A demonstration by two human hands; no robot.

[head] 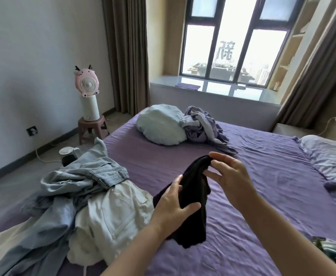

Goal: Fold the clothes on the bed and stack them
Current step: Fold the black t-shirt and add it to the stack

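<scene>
**Black garment held over bed, both hands engaged**

The black garment (pixel 193 198) is off the sheet (pixel 262 196), held up above the middle of the bed between both hands. Its lower end hangs down bunched and unfolded, close over the sheet; contact there cannot be told.

Left hand (pixel 171 212): grips the garment at mid-length. The thumb lies across the near face of the cloth and the fingers curl round the far side.

Right hand (pixel 230 176): pinches the top edge of the garment between thumb and forefinger. The remaining fingers are spread and relaxed, clear of the cloth.

Unfolded pile at the left edge of the bed: a denim jacket (pixel 95 172) lies crumpled on top, partly over white trousers (pixel 111 214); a pale blue piece (pixel 33 232) trails from beneath toward the near corner. The garment hangs just beside the trousers.

Far end of the bed: a pale pillow (pixel 161 124) with a lilac heap (pixel 203 126) of cloth touching its right side. Both are well apart from the hands.

Right side: a pillow in a lilac case (pixel 326 152) lies by the headboard. A patterned cloth (pixel 330 250) shows at the lower right edge; what it is cannot be told.

Beyond the bed: a pink fan (pixel 86 84) stands on a stool (pixel 92 126) by the wall, with a kettle (pixel 68 155) on the floor near it. Brown curtains (pixel 127 52) flank the window (pixel 234 40).
</scene>
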